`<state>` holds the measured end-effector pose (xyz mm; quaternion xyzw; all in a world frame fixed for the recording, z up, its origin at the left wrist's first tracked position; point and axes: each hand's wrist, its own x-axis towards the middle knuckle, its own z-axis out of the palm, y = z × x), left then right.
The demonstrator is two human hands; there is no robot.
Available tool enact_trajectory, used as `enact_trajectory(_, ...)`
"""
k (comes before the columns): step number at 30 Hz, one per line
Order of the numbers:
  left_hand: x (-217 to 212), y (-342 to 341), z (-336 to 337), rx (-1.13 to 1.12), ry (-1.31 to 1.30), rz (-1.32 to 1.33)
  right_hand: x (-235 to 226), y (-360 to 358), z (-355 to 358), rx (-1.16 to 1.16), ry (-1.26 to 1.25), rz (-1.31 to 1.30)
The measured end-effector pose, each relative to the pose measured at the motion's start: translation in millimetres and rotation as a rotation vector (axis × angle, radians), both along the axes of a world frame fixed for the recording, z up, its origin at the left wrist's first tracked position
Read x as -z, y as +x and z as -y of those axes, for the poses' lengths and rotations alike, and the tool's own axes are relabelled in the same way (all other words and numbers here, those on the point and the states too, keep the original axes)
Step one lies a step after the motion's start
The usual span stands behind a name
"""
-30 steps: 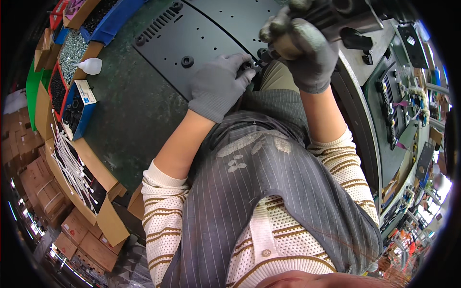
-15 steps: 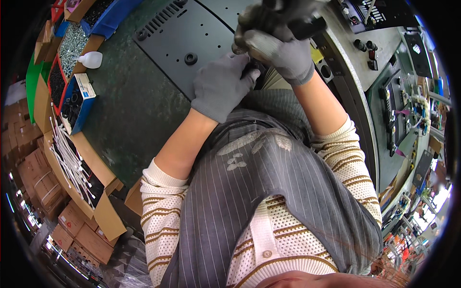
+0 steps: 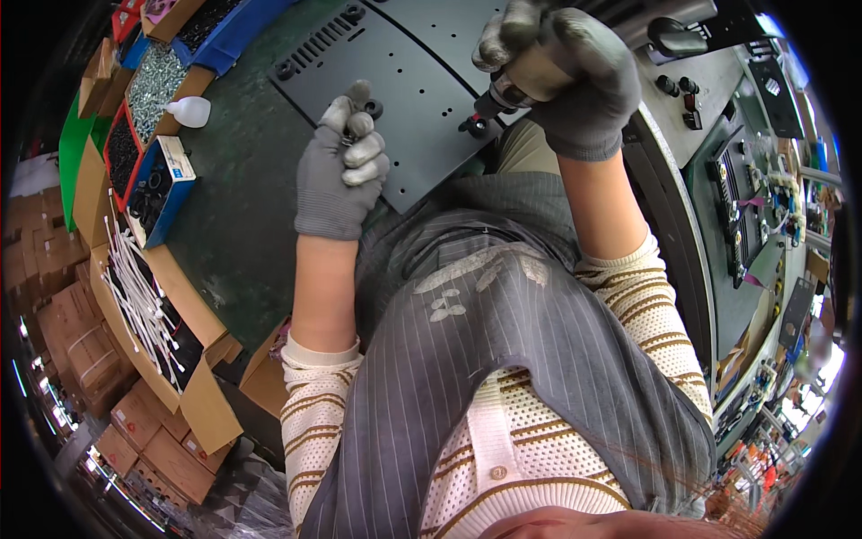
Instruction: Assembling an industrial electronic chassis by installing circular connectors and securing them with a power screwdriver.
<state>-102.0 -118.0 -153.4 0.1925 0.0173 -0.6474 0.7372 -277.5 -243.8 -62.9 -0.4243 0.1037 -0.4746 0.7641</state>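
Note:
A dark flat metal panel [image 3: 422,99] with small holes and a row of slots lies on the green work surface. My gloved right hand [image 3: 584,85] is wrapped round a power screwdriver [image 3: 539,76]. The tool's tip points down at a black round foot [image 3: 477,126] by the panel's near right corner. Over the panel's left part hovers my gloved left hand [image 3: 346,162], palm up with curled fingers. Something small and dark shows between them, too small to name. Another round black foot [image 3: 373,109] sits just beside those fingertips.
Along the left stand a box of silver screws [image 3: 157,94], a red bin of black screws [image 3: 123,154], a blue box of black parts [image 3: 153,193] and a carton of white cable ties [image 3: 144,296]. A white bottle [image 3: 189,111] lies near them. Small black parts [image 3: 690,103] rest at right.
My left hand has moved left off the panel's near edge and turned palm up. My right hand has brought the power screwdriver down to the foot at the corner. The panel has shifted slightly right.

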Motion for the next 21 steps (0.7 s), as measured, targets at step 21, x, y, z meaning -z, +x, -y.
enact_trajectory(21, -18.4, -44.8, -17.7, 0.174, 0.124, 0.036, 9.4, 51.6, -6.1, -0.523, -0.107, 0.773)
